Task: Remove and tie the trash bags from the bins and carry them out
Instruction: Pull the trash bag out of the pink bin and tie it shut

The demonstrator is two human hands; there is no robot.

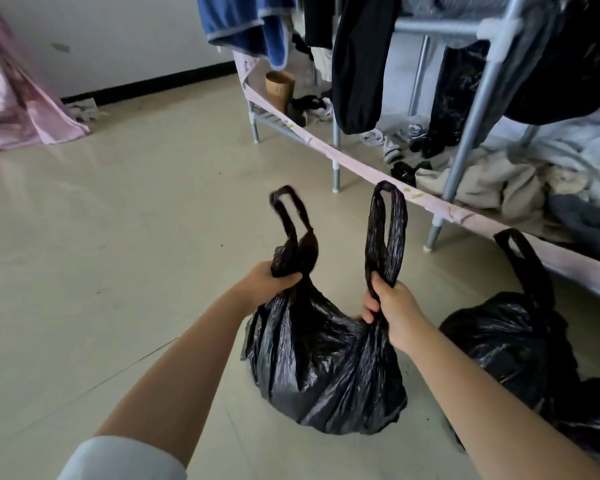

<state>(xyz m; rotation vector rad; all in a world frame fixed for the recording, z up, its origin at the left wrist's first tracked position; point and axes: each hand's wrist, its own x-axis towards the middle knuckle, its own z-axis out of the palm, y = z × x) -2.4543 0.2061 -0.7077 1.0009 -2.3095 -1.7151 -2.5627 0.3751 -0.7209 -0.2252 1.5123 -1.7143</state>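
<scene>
- On pale floor tiles point(118, 209), centre foreground: black trash bag point(323, 368), full and rounded, base resting on the floor, neck gathered upward.
- Two handle loops pulled up and apart: left loop point(291, 216) leaning left, right loop point(387, 230) standing nearly upright.
- Left hand point(267, 282) clenched round the base of the left loop, fingers wrapped over bunched plastic.
- Right hand point(392, 306) grasping the base of the right loop, thumb and fingers curled round the twisted strip.
- Both forearms bare, reaching in from the bottom edge; white sleeve point(125, 459) at the lower left corner.
- Just right of the held bag, apart from it: second black bag point(510, 344) on the floor, one handle point(523, 261) sticking up; tied or not, cannot tell.
- Beyond both bags, along the right side: metal rack point(471, 109) with grey poles, dark garments point(361, 64) hanging from its rails, a blue garment point(246, 22) at its far end.
- Low rack shelf heaped with pale and grey clothes point(499, 181); socks, shoes and a brown cardboard piece point(279, 90) further back.
- Far left edge: pink fabric point(18, 109) draping to the floor.
- Back: white wall with dark skirting point(146, 84).
</scene>
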